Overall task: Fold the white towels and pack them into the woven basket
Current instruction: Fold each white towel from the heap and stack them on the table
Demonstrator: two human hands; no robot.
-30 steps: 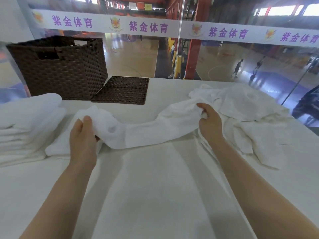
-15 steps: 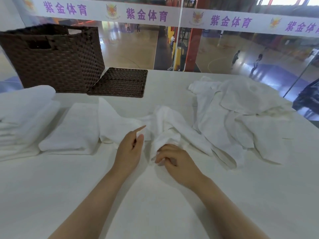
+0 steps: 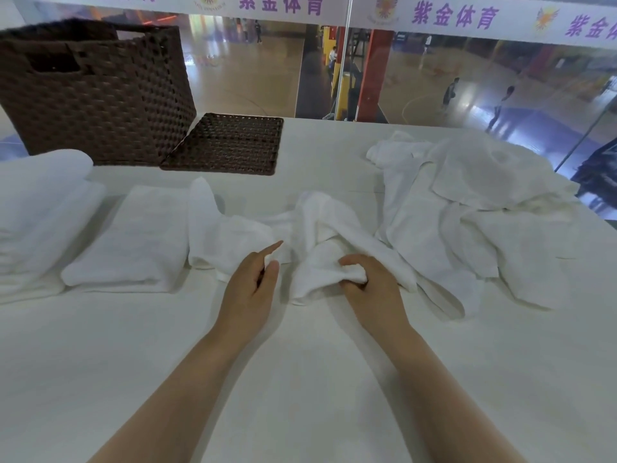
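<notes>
White surface (image 3: pixel 300 379) in front of a glass wall, sports hall behind it, purple lettering on a banner up top.

Counts:
- 1 woven basket (image 3: pixel 100 95), dark brown, far left, upright. Inside not visible from this angle, can't tell the contents.
- 1 woven lid (image 3: pixel 223 143), flat on the surface, touching the basket's right side.
- Folded stack (image 3: pixel 40 212) at left edge, several towels, exact count unclear.
- 1 folded towel (image 3: pixel 130 238) lying flat just right of the stack.
- 1 loose towel (image 3: pixel 314 235) in the middle, crumpled, its left end lapping against the folded towel.
- Unfolded pile (image 3: pixel 474 208) on the right, more than one towel, count unclear.

Hands:
- left hand (image 3: pixel 250 289) pinches the loose towel's edge between thumb and fingers, index finger pointing forward.
- right hand (image 3: pixel 370 289) fingers curled round a bunched bit of the same towel.

Both hands near the middle of the surface, close together, not touching.
</notes>
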